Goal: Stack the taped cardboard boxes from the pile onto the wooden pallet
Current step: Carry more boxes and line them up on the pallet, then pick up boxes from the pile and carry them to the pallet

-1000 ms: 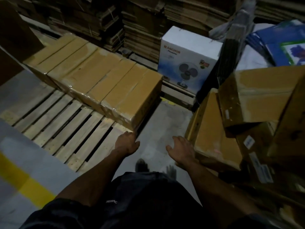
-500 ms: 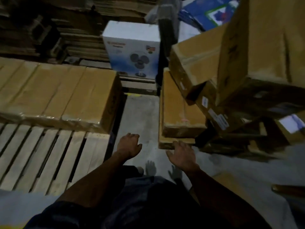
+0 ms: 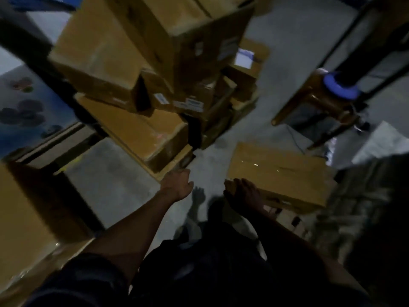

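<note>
A heap of brown cardboard boxes [image 3: 141, 52] fills the upper middle of the head view, with a flat box [image 3: 143, 131] at its near bottom. A single taped box [image 3: 278, 173] lies on the grey floor to the right. My left hand [image 3: 177, 185] hangs open just below the near corner of the flat box, holding nothing. My right hand [image 3: 243, 193] rests on the near left edge of the single box; the blur hides whether its fingers curl round it. A stacked box [image 3: 20, 229] shows at the lower left. The pallet is out of view.
A white and blue printed carton [image 3: 24, 107] stands at the left. A brown stool or chair [image 3: 318, 100] with a blue roll [image 3: 340, 87] on it stands at the right. Grey concrete floor [image 3: 110, 178] lies between the stack and the heap. My bare feet show below the hands.
The view has swung right, away from the pallet and stacked boxes, to the pile. My right hand has come onto the edge of a single box on the floor.
</note>
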Available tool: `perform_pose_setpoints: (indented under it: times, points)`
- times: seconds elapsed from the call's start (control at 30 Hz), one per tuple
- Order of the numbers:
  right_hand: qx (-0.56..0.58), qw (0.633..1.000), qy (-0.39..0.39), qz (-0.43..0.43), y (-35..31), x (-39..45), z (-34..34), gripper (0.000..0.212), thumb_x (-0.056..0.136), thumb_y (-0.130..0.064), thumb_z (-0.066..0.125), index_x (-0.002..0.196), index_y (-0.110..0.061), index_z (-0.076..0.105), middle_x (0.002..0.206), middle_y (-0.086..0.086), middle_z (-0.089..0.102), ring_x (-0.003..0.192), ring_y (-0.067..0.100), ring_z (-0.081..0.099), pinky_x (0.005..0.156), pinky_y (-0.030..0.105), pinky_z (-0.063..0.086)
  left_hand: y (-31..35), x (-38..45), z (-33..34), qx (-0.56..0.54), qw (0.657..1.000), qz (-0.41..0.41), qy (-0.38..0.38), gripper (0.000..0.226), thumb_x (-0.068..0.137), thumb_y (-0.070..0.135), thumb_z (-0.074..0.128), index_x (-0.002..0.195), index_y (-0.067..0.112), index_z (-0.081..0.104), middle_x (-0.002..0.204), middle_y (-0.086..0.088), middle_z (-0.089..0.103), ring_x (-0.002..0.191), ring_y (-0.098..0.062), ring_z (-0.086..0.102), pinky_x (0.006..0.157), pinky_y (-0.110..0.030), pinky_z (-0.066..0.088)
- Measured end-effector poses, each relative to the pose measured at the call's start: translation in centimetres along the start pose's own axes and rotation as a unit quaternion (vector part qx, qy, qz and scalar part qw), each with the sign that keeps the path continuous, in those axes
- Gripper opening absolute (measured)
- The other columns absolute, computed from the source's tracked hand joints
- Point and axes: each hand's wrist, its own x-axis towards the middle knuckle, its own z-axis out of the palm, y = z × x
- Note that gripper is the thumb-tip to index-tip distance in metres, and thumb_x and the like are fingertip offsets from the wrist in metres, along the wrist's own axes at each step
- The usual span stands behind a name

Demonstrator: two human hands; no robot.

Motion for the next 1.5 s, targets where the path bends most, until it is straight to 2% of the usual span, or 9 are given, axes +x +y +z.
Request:
perform_pose_setpoints:
  times: [0.13, 0.27, 0.6, 0.7, 0.83, 1.07, 1.27, 1.37, 1.5]
  points:
    - [0.067, 0.991, 0.049, 0.108, 4.3, -2.0, 0.5, 0.061, 0.093, -0.059, 0.05, 0.141, -0.021, 0.044, 0.14, 0.006, 0.052, 0.128, 0.029, 0.048, 0.097, 0.039, 0.04, 5.5, 4.0, -1.1, 0.056, 0.994, 0.092, -0.024, 0.053, 0.097, 0.04, 0.048, 0.141, 0.01, 0.045, 0.141, -0.015, 0.05, 0.128, -0.034, 0.048, 0.102, -0.043, 0.044]
    - [0.13, 0.969, 0.083, 0.192, 8.7, -2.3, 0.2, 0.058, 0.093, -0.057, 0.051, 0.137, -0.019, 0.047, 0.137, 0.007, 0.052, 0.124, 0.03, 0.051, 0.094, 0.04, 0.042, 12.1, 8.6, -1.8, 0.09, 0.983, 0.154, -0.046, 0.048, 0.097, 0.037, 0.049, 0.134, 0.006, 0.048, 0.133, -0.017, 0.055, 0.12, -0.035, 0.054, 0.095, -0.043, 0.048]
    - [0.303, 0.888, 0.131, 0.321, 16.0, -0.2, -0.7, 0.057, 0.092, -0.053, 0.055, 0.137, -0.018, 0.05, 0.138, 0.009, 0.053, 0.122, 0.031, 0.052, 0.092, 0.039, 0.045, 25.1, 19.4, -2.8, 0.08, 0.971, 0.208, -0.091, 0.058, 0.1, 0.035, 0.052, 0.147, 0.005, 0.037, 0.148, -0.017, 0.043, 0.131, -0.034, 0.047, 0.103, -0.041, 0.044]
    - [0.381, 0.833, 0.14, 0.376, 16.6, 0.9, -0.8, 0.068, 0.089, -0.055, 0.055, 0.145, -0.017, 0.044, 0.135, 0.011, 0.056, 0.123, 0.033, 0.054, 0.097, 0.042, 0.046, 26.9, 22.8, -2.2, 0.096, 0.962, 0.225, -0.118, 0.058, 0.1, 0.035, 0.051, 0.147, 0.004, 0.036, 0.15, -0.018, 0.042, 0.133, -0.034, 0.045, 0.105, -0.041, 0.042]
    - [0.441, 0.747, 0.151, 0.474, 17.0, 4.5, 0.7, 0.062, 0.092, -0.056, 0.055, 0.142, -0.021, 0.047, 0.137, 0.008, 0.056, 0.123, 0.03, 0.054, 0.099, 0.04, 0.045, 28.7, 29.4, 0.2, 0.096, 0.951, 0.242, -0.165, 0.056, 0.101, 0.033, 0.052, 0.146, 0.003, 0.038, 0.148, -0.018, 0.044, 0.132, -0.035, 0.045, 0.105, -0.039, 0.039]
    - [0.612, 0.496, 0.201, 0.582, 17.9, 16.5, 8.0, 0.084, 0.09, -0.048, 0.065, 0.156, -0.017, 0.023, 0.16, 0.009, 0.029, 0.146, 0.03, 0.03, 0.118, 0.043, 0.028, 29.2, 44.8, 7.2, 0.015, 0.955, 0.197, -0.22, 0.061, 0.097, 0.041, 0.056, 0.144, 0.006, 0.041, 0.146, -0.018, 0.045, 0.129, -0.036, 0.047, 0.107, -0.042, 0.039]
    - [0.626, 0.406, 0.294, 0.598, 20.6, 26.7, 16.1, 0.106, 0.08, -0.046, 0.077, 0.158, -0.014, 0.012, 0.163, 0.01, 0.018, 0.148, 0.028, 0.023, 0.117, 0.04, 0.025, 28.7, 55.6, 15.2, -0.031, 0.937, 0.256, -0.236, 0.067, 0.087, 0.043, 0.07, 0.141, 0.011, 0.045, 0.141, -0.008, 0.052, 0.129, -0.031, 0.048, 0.109, -0.045, 0.038]
    - [0.616, 0.386, 0.33, 0.602, 22.5, 30.7, 19.8, 0.119, 0.073, -0.047, 0.081, 0.158, -0.013, 0.005, 0.165, 0.011, 0.012, 0.15, 0.028, 0.017, 0.118, 0.041, 0.022, 29.3, 59.2, 19.2, -0.028, 0.925, 0.298, -0.235, 0.06, 0.086, 0.031, 0.073, 0.135, 0.009, 0.047, 0.13, 0.0, 0.052, 0.121, -0.023, 0.05, 0.101, -0.033, 0.039]
    - [0.606, 0.343, 0.379, 0.609, 24.2, 34.2, 23.4, 0.127, 0.068, -0.047, 0.087, 0.159, -0.015, 0.004, 0.163, 0.012, 0.016, 0.149, 0.03, 0.021, 0.118, 0.047, 0.027, 31.0, 62.1, 23.2, -0.025, 0.907, 0.321, -0.271, 0.093, 0.078, 0.042, 0.078, 0.15, 0.007, 0.029, 0.147, -0.008, 0.043, 0.128, -0.025, 0.048, 0.101, -0.028, 0.041]
